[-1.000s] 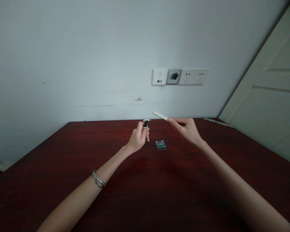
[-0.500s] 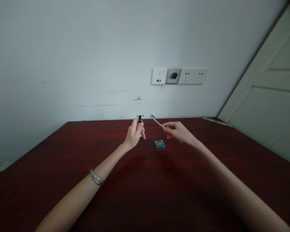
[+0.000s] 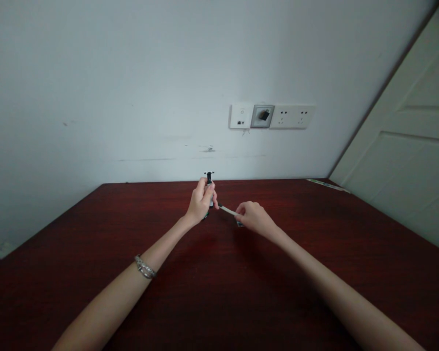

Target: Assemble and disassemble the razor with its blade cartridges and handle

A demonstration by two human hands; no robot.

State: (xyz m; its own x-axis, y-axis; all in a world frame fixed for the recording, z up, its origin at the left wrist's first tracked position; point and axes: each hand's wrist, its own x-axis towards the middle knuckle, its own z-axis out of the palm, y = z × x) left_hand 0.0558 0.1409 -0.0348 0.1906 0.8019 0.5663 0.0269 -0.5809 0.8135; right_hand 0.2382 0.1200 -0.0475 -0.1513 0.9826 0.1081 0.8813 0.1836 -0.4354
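My left hand (image 3: 201,202) is closed round a small razor handle (image 3: 209,181), held upright above the dark red table (image 3: 95,253), its black head sticking up past my fingers. My right hand (image 3: 252,217) is closed on a thin white stick (image 3: 227,210), possibly a small brush, whose tip points left and nearly touches my left hand. A small clear case with green inserts lies under my right hand; only its edge (image 3: 239,224) shows.
A white wall stands behind the table, with a row of sockets and a switch plate (image 3: 271,116). A pale door (image 3: 406,146) is at the right. A thin strip (image 3: 325,184) lies at the table's far right corner.
My right hand has come down and to the left with the white stick, now covering the clear case. My left hand has shifted slightly left and raised the razor handle.
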